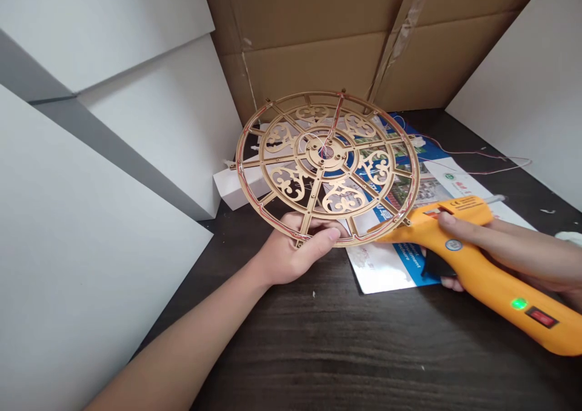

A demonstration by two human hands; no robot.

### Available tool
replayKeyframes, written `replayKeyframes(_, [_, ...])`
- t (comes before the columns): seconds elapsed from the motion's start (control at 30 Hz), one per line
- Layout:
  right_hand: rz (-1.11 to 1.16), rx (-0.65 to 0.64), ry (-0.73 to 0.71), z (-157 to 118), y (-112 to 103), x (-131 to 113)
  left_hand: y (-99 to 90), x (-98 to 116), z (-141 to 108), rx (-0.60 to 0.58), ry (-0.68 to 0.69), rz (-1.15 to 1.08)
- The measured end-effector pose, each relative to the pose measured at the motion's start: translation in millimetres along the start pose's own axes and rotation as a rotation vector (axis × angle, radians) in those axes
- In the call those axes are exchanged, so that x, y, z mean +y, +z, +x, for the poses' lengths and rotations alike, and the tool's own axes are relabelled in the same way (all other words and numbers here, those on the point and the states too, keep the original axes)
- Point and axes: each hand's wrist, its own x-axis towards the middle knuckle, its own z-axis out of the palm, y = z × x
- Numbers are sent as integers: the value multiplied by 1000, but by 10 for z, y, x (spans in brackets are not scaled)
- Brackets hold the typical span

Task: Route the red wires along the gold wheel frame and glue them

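A round gold openwork frame with scroll patterns is held tilted above the table. Thin red and white wires run along its rim and one spoke to the hub. My left hand grips its near edge, thumb on top and fingers underneath. In my right hand is a yellow glue gun with a green light and a red switch; my fingers are wrapped round it. The gun's nozzle end is at the frame's near right rim, partly hidden there. A clear glue stick pokes out of the gun's back.
Printed blue and white papers lie under the frame on the dark table. A small white box is behind left. White boxes stand left, a white panel right, cardboard behind. A loose wire trails right.
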Motion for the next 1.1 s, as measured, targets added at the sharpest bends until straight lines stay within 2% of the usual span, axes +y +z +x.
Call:
replayKeyframes(0.27, [-47,-22,30,-36,16,-52,12,-16,-11,21,-23,23])
replayKeyframes(0.83, [-41,29,47,-54,-8,-30,0,-10,-1,2,-20,-16])
replayKeyframes(1.1, [-90,-31,40,-20,-11,-14,-2,1,6,-11,2,-37])
